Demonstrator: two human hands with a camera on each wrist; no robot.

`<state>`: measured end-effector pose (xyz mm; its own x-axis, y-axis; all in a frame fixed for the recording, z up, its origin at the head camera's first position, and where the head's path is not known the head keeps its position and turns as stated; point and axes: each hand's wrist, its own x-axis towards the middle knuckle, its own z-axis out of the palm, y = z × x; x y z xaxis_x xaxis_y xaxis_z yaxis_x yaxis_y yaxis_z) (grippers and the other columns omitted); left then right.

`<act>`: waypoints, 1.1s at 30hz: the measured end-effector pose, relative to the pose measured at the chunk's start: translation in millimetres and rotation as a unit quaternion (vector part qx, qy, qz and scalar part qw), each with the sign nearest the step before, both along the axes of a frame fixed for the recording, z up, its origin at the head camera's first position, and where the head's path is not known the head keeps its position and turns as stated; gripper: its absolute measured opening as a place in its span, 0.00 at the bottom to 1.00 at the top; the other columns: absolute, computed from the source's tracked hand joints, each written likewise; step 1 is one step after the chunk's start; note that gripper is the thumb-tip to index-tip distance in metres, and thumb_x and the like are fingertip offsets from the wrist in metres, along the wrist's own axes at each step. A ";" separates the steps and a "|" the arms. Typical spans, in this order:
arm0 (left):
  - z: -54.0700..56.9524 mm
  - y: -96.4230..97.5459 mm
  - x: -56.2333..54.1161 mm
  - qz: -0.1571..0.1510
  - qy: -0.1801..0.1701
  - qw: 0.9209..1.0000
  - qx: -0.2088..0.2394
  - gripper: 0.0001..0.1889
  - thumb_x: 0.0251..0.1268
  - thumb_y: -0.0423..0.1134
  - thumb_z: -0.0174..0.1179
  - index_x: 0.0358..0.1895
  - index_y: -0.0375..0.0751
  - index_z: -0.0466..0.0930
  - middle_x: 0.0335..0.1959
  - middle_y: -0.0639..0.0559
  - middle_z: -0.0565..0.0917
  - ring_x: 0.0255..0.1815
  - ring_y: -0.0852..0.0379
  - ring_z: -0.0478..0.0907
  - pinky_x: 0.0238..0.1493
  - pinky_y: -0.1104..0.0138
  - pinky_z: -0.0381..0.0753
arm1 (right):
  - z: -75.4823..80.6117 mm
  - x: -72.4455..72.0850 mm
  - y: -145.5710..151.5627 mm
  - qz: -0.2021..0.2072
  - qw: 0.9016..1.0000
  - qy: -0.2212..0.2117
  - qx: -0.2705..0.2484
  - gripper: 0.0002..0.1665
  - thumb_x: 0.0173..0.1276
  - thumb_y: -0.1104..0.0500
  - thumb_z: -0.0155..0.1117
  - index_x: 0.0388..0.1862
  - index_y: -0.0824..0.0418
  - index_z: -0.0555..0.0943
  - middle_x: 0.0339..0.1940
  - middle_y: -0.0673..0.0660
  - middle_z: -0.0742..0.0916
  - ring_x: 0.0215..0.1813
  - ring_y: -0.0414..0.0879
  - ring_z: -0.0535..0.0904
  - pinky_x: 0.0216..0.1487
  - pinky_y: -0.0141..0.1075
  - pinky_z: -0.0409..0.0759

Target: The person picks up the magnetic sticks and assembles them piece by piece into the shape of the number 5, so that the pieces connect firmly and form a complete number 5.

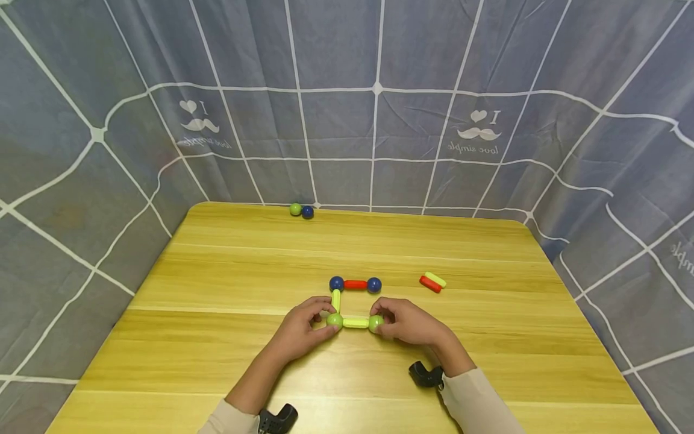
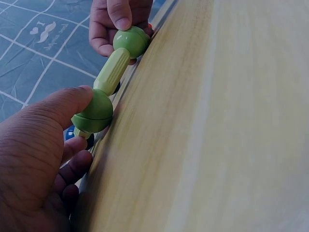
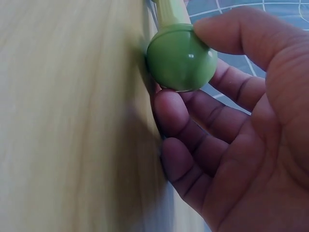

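Observation:
On the table lies a joined shape of balls and rods. A yellow-green rod point(image 1: 355, 323) links the left green ball point(image 1: 335, 321) to the right green ball point(image 1: 375, 325). Another yellow-green rod point(image 1: 336, 301) runs from the left green ball up to a blue ball point(image 1: 337, 283), and a red rod point(image 1: 355, 284) joins that to a second blue ball point(image 1: 374, 285). My left hand point(image 1: 302, 326) pinches the left green ball between thumb and fingers. The right green ball is pinched by my right hand point(image 1: 411, 322); the right wrist view shows the thumb on the ball point(image 3: 181, 58).
A loose red rod point(image 1: 430, 284) and a yellow-green rod point(image 1: 435, 279) lie side by side to the right. At the table's point(image 1: 244, 253) far edge sit a green ball point(image 1: 295, 209) and a blue ball point(image 1: 307, 212). Behind hangs a grey curtain point(image 1: 336, 120).

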<state>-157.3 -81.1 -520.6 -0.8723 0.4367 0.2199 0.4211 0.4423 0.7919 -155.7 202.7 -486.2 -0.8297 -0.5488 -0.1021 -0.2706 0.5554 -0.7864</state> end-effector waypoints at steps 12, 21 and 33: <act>0.3 0.0 0.0 0.000 0.001 1.000 0.006 0.12 0.59 0.46 0.72 0.44 0.54 0.83 0.56 0.56 0.80 0.40 0.59 0.76 0.44 0.63 0.78 | 2.2 -0.7 -0.2 -0.021 1.000 0.003 0.001 0.12 0.66 0.63 0.64 0.48 0.55 0.79 0.30 0.48 0.80 0.31 0.42 0.72 0.31 0.33 0.72; -0.8 0.5 0.0 -0.001 0.004 1.000 0.008 0.12 0.59 0.47 0.72 0.44 0.54 0.82 0.56 0.55 0.80 0.40 0.59 0.76 0.44 0.63 0.78 | 0.9 -0.4 1.0 -0.020 1.000 0.000 0.001 0.13 0.65 0.63 0.65 0.48 0.55 0.80 0.30 0.48 0.79 0.31 0.42 0.72 0.30 0.32 0.72; -0.4 0.5 0.6 0.002 0.004 1.000 0.005 0.12 0.59 0.46 0.72 0.44 0.55 0.83 0.54 0.56 0.81 0.40 0.59 0.76 0.43 0.63 0.78 | 0.6 -0.3 0.8 -0.017 1.000 0.003 0.001 0.12 0.66 0.62 0.66 0.47 0.54 0.79 0.28 0.47 0.79 0.30 0.41 0.72 0.30 0.32 0.72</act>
<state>-156.7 -80.6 -521.0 -0.8720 0.4316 0.2309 0.4258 0.4361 0.7928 -156.0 203.4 -485.5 -0.8482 -0.5206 -0.0974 -0.2571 0.5655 -0.7837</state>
